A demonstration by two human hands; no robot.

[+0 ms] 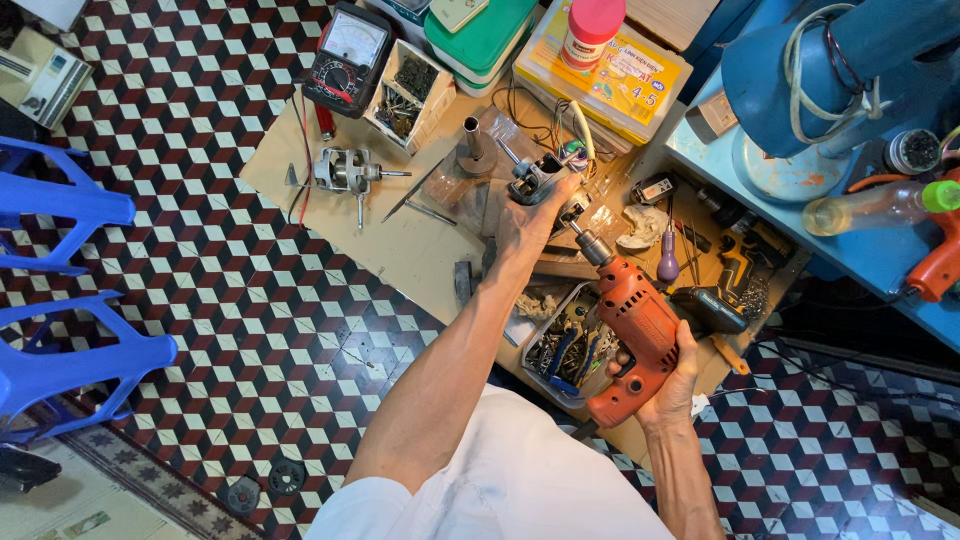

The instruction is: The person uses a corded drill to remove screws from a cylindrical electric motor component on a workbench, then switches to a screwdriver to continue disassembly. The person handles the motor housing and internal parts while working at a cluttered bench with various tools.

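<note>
The right hand [668, 385] is gripping the orange drill [630, 335]; just beyond its tip, the left hand [527, 222] is clasping a small metal part [535, 178].

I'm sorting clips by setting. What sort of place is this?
Probably a small repair workshop on a tiled floor: an orange electric drill in the right hand, an analogue multimeter, and a bare motor.

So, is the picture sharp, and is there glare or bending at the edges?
Head view: sharp in the middle, on the orange drill and the left hand; even light, soft shadows; no strong glare; floor tiles curve toward the edges, so the lens is wide.
</note>
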